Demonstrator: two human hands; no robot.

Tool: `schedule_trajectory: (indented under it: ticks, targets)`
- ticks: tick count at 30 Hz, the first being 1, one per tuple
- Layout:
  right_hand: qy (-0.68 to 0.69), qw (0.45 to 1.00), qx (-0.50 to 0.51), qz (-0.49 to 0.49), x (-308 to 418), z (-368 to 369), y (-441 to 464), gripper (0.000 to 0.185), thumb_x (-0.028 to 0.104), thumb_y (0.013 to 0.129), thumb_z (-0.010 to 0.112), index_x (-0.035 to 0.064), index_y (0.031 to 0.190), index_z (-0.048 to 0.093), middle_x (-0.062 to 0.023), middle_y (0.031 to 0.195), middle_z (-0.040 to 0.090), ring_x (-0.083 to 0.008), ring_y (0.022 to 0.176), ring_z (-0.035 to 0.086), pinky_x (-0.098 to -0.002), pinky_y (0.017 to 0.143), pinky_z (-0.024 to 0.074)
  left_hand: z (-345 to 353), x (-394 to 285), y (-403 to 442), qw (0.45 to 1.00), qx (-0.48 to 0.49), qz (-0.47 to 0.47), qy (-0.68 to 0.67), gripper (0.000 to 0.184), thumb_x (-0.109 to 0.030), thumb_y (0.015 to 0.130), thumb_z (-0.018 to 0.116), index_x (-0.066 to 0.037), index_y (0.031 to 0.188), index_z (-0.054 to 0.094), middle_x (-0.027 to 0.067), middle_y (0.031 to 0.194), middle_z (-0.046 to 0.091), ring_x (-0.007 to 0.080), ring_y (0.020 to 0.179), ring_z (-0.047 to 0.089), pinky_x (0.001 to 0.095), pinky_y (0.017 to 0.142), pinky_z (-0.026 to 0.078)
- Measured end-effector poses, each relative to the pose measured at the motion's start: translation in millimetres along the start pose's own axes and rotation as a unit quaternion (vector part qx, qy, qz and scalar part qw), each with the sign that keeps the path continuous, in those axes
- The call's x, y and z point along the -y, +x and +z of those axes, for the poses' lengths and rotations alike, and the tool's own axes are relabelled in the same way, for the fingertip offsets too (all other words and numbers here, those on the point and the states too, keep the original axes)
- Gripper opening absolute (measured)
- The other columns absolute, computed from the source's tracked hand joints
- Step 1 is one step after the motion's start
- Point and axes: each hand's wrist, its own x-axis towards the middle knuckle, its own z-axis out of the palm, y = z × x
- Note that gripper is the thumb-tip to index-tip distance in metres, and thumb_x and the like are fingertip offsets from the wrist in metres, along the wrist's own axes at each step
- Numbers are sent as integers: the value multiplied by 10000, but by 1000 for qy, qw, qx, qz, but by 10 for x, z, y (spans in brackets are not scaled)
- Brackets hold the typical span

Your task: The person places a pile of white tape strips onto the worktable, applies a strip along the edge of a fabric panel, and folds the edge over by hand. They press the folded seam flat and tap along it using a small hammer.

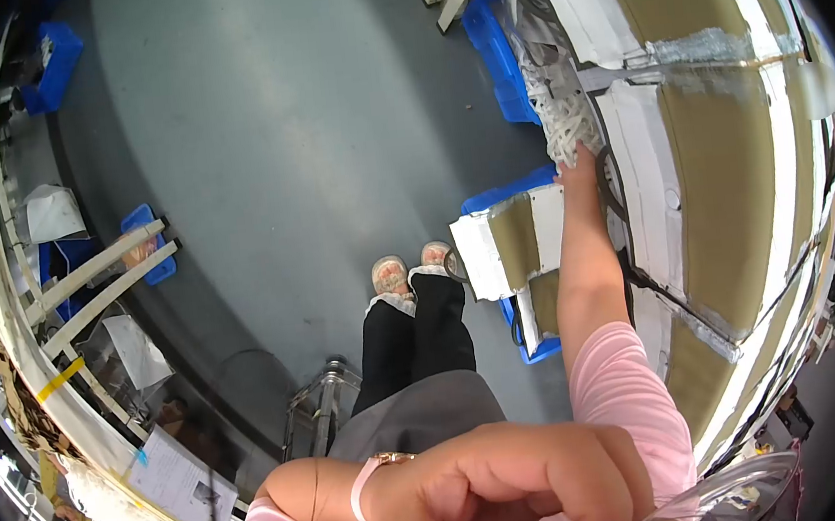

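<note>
My right hand [579, 162] reaches far out at the upper right, its fingers in a tangle of white strands [565, 118]; they look closed around some of these, though the fingertips are buried. Clear plastic and more white material lie just beyond the tangle. Close to the camera at the bottom, my left hand [520, 487] is curled, fingers bent in towards the thumb. What it holds, if anything, is hidden. A pink-strapped watch [364, 492] is on that wrist. To its right, a clear curved rim [736, 491] shows at the lower edge.
Along the right stand tan-and-white padded panels [720, 161], with smaller ones [512, 246] beside my right forearm. Blue bins [498, 57] sit near them on the grey floor [274, 124]. At left are a bench with a paper sheet [183, 484] and frame legs [102, 271]. A metal-framed stool [326, 405] is by my legs.
</note>
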Motion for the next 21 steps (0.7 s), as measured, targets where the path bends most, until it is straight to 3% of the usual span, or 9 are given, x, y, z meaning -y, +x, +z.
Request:
schedule_trajectory:
  ticks: [6, 8, 10, 11, 12, 15, 17, 21]
  targets:
    - [146, 978, 104, -109, -121, -210, -575, 615, 463, 977, 508, 224, 1531, 388, -64, 1598, 322, -323, 1458, 331, -516, 1178, 197, 279, 191, -106, 998, -19, -3, -57, 187, -171, 839, 659, -12, 884, 572, 141, 909, 556, 216, 823, 520, 294, 772, 412]
    - [251, 955, 114, -110, -191, -251, -1014, 481, 258, 927, 627, 76, 1361, 527, -121, 1381, 545, -298, 1278, 474, -463, 1072, 336, 302, 295, -132, 998, 35, 15, -48, 193, -181, 852, 663, -19, 922, 585, 132, 924, 563, 209, 835, 520, 296, 769, 414]
    - [284, 954, 91, -25, -334, -305, -1342, 163, 86, 864, 639, 34, 1016, 614, -129, 1097, 620, -307, 1084, 555, -450, 969, 412, 245, 343, -139, 995, 101, 15, 3, 245, -204, 867, 669, -24, 1019, 604, 135, 979, 580, 216, 870, 529, 320, 776, 421]
    - [258, 958, 110, -52, -434, -321, -1586, 260, 127, 843, 660, -8, 1057, 600, -242, 1227, 550, -357, 1091, 514, -450, 1007, 440, 240, 308, -159, 991, 123, -2, 44, 291, -228, 872, 672, -27, 1071, 606, 140, 1011, 585, 228, 888, 533, 339, 785, 424]
    - [288, 947, 126, -64, -561, -363, -1785, 250, 68, 794, 679, -17, 1013, 595, -222, 1178, 575, -344, 1082, 523, -441, 991, 448, 301, 74, -241, 984, 122, -56, 116, 364, -276, 872, 673, -31, 1129, 592, 155, 1050, 582, 257, 909, 539, 373, 804, 425]
    - [291, 950, 105, -51, -748, -424, -2389, 153, 43, 806, 639, 18, 929, 552, -147, 1048, 618, -296, 1028, 574, -426, 975, 450, 516, -152, -513, 973, 15, -120, 197, 402, -307, 894, 656, -23, 1166, 571, 178, 1124, 578, 287, 1006, 553, 401, 888, 437]
    - [288, 944, 127, -101, -757, -409, -2846, 132, -2, 789, 622, 26, 882, 533, -114, 932, 604, -244, 931, 585, -373, 926, 472, 342, -308, -725, 974, -7, -122, 190, 453, -299, 933, 635, 2, 1255, 530, 177, 1253, 556, 250, 1121, 556, 395, 985, 428]
    - [284, 927, 204, -136, -1014, -490, -3358, 155, -59, 774, 597, 37, 829, 488, -69, 792, 554, -181, 792, 559, -327, 879, 474, 272, -543, -1108, 930, -152, -83, 323, 341, -269, 975, 590, -20, 1207, 570, 139, 1158, 619, 232, 1067, 603, 379, 941, 484]
